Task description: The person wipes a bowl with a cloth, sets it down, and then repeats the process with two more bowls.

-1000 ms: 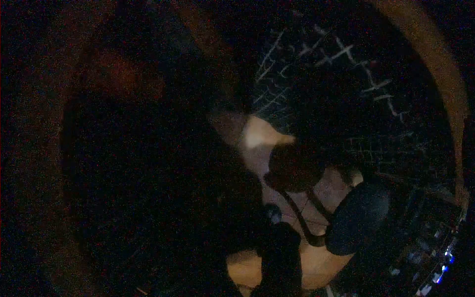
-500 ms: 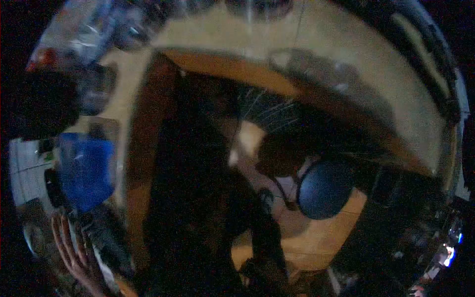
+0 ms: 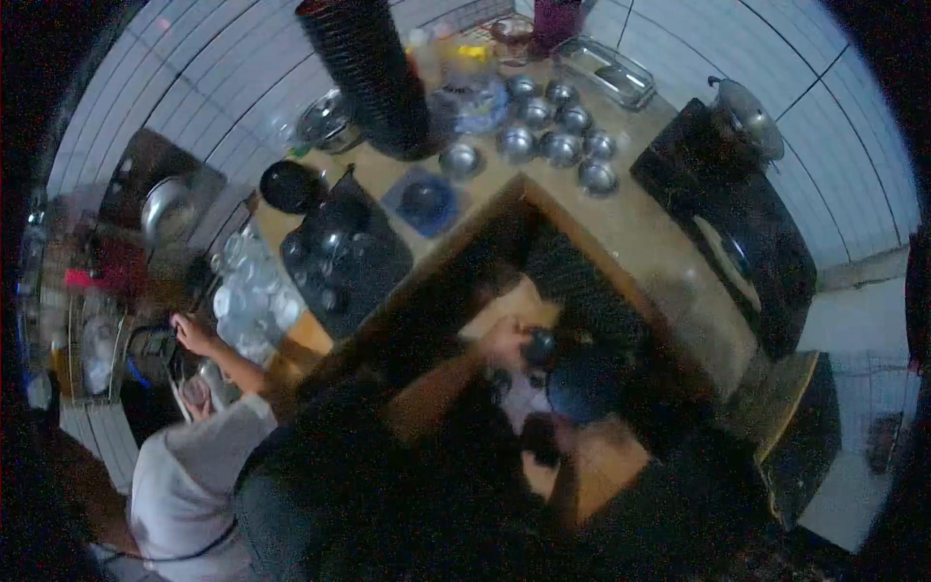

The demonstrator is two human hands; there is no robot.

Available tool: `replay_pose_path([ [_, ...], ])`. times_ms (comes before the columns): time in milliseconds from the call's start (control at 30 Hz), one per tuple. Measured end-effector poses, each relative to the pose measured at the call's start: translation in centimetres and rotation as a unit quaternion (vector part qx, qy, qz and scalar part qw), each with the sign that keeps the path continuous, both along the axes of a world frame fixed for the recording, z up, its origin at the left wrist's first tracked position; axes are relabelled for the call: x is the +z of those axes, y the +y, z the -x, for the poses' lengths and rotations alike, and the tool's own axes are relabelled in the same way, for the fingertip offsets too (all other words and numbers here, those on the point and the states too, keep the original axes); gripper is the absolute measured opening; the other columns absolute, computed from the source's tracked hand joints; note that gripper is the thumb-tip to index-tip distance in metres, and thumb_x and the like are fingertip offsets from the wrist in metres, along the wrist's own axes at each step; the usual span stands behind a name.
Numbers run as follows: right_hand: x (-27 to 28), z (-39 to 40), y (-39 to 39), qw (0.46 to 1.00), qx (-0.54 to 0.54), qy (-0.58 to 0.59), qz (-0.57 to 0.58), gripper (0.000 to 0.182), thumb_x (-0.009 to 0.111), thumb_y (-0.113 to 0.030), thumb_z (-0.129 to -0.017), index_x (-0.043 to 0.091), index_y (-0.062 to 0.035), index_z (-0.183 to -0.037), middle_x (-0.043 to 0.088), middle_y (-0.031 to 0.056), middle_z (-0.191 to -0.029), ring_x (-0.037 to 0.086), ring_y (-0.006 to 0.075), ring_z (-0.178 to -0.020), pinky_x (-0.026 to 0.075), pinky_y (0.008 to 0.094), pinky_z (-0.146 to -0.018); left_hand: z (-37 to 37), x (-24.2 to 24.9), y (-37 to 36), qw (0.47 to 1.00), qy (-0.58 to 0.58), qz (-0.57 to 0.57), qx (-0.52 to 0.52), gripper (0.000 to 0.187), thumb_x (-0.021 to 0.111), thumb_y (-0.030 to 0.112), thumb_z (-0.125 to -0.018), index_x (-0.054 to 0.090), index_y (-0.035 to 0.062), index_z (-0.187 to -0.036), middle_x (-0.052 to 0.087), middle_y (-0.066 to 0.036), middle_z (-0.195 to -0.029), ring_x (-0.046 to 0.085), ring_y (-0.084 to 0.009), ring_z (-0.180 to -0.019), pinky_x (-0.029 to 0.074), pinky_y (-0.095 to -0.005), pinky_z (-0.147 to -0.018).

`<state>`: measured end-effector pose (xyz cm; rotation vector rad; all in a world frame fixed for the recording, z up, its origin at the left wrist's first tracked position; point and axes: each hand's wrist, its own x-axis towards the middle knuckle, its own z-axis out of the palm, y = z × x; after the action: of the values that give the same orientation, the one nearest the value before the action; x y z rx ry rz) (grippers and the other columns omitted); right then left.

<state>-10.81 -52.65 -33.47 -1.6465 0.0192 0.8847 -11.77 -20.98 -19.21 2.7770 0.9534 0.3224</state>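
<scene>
My left hand [image 3: 504,341] reaches out on a lit forearm from the lower left, into the shadowed corner below the wooden counter [image 3: 640,242]. It is blurred, so I cannot tell whether the fingers are spread or closed. It sits right against a small dark round object [image 3: 539,345], but I cannot say whether it grips or only touches it. Just beside that, lower right, is one larger dark blue rounded thing [image 3: 584,386], its outline lost in the gloom. I cannot find my right hand; a dim upright shape below the blue thing is too dark to name. My own body fills the bottom of the view as a black mass. On the counter I count nine small steel bowls [image 3: 561,147] in a loose cluster. There is also one tall stack of dark dishes [image 3: 369,68], cut off at the top edge, one black pan [image 3: 291,184], and one blue mat [image 3: 424,199] carrying a bowl. One dark tray [image 3: 344,252] holds small pieces I cannot count. On the right stands one black stove [image 3: 727,213], with one lidded pot [image 3: 747,116] behind it. At the left, one other person in a light shirt [image 3: 184,475] works with one hand [image 3: 194,335] raised among blurred clutter.
</scene>
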Motion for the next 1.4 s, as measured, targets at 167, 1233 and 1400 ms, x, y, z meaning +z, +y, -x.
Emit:
replay_pose_path([
  [167,12.0,3.7,2.7,1.000,-0.025,-0.006,0.008,0.041,0.054,-0.039,-0.094,0.067,-0.0051,-0.113,0.067,0.0030,-0.108,0.061,0.0163,-0.097,0.043,0.0315,-0.093,0.4,0.6,0.9,0.781,-0.120,0.573,-0.219,0.029,0.071,0.007,-0.073,0.043,0.0070,-0.066,0.047,0.000,-0.066,0.047,-0.0102,-0.066,0.041,-0.0289,-0.060],
  [1233,34.4,-2.3,28.3,0.856,0.151,-0.487,0.088,0.040,0.062,-0.014,-0.086,0.053,-0.0010,-0.122,0.059,0.0212,-0.113,0.061,0.0389,-0.102,0.049,0.0410,-0.086,5.3,16.2,16.6,0.353,-0.322,0.877,-0.053,0.067,0.035,0.056,-0.094,0.050,-0.0005,-0.126,0.057,-0.019,-0.125,0.063,-0.0332,-0.101,0.051,-0.0455,-0.092],
  [1400,38.3,-0.9,33.2,0.791,0.334,-0.493,0.140,0.047,0.062,-0.009,-0.082,0.048,-0.0031,-0.127,0.047,0.0186,-0.124,0.058,0.0383,-0.101,0.049,0.0452,-0.087,4.5,17.7,14.3,0.319,-0.299,0.899,0.025,0.040,0.045,0.039,-0.097,0.058,0.0056,-0.115,0.065,-0.009,-0.106,0.062,-0.0212,-0.096,0.049,-0.0351,-0.089],
])
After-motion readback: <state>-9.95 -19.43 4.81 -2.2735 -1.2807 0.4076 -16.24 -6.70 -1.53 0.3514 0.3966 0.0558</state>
